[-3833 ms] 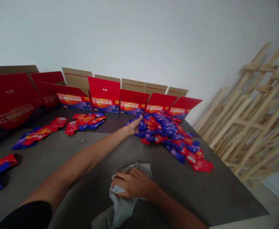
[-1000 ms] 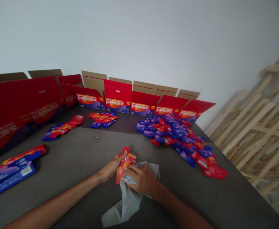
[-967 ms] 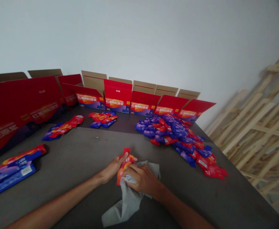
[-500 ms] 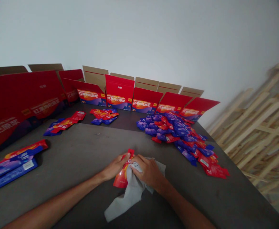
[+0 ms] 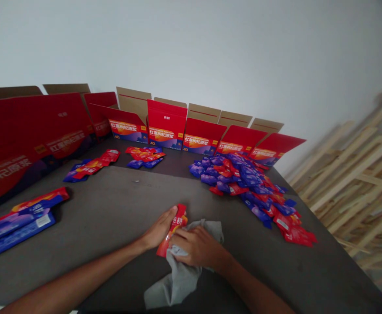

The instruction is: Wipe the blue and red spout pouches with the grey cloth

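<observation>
The red sachet (image 5: 178, 220) sits low over the dark table (image 5: 112, 205), tilted, gripped along its side by the curled fingers of the left hand (image 5: 160, 229), while the right hand (image 5: 194, 247) clasps a soft grey cloth (image 5: 180, 279) against its lower end. It looks light, thin and limp, with a slick film that could slide through damp fingers, so its flat sealed edge seems the surest hold. A loose pile of sachets (image 5: 236, 183) lies well off to the right.
</observation>
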A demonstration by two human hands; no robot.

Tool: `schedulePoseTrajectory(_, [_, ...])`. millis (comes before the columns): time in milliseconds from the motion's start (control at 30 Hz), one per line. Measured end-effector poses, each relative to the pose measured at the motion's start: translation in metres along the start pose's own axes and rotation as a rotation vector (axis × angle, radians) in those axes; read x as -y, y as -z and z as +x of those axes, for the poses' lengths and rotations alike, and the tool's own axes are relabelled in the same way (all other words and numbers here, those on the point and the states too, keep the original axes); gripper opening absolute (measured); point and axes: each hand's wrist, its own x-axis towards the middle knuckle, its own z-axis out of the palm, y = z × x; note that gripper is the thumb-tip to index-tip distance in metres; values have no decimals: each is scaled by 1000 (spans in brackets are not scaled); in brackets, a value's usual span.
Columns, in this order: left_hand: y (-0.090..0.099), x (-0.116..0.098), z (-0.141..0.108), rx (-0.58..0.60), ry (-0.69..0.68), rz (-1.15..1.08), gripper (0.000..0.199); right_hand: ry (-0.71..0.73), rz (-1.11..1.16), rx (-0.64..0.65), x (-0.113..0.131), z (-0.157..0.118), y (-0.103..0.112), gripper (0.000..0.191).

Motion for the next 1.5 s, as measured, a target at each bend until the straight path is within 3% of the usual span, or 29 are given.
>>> schedulePoseTrajectory(100, [1, -1, 0, 25, 16, -13, 63, -31, -12, -31, -1, 0, -2, 31])
schedulePoseTrajectory(300, [0, -7, -3, 116, -8, -81, 60, -251, -38, -248, -21, 0, 1, 20])
schedulePoseTrajectory(400, [0, -7, -3, 132, -14, -100, 59, -276, -24, -288, -26, 0, 3, 14])
schedulePoseTrajectory(700, [-2, -1, -1, 78, 17, -116, 67, -2, 12, -42, -12, -3, 0, 25])
schedulePoseTrajectory(800, [-1, -2, -1, 76, 1, -107, 67, -18, 8, -62, -12, -2, 0, 26])
schedulePoseTrajectory(1100, [-1, -5, -2, 151, -9, -154, 64, -267, -28, -273, -23, 1, 1, 20])
schedulePoseTrajectory(1400, [0, -1, -1, 107, 6, -77, 68, -13, 35, -52, -9, -2, 3, 25])
schedulePoseTrajectory(1500, [1, -3, -2, 99, 4, -83, 68, -30, 23, -51, -7, -1, 1, 26])
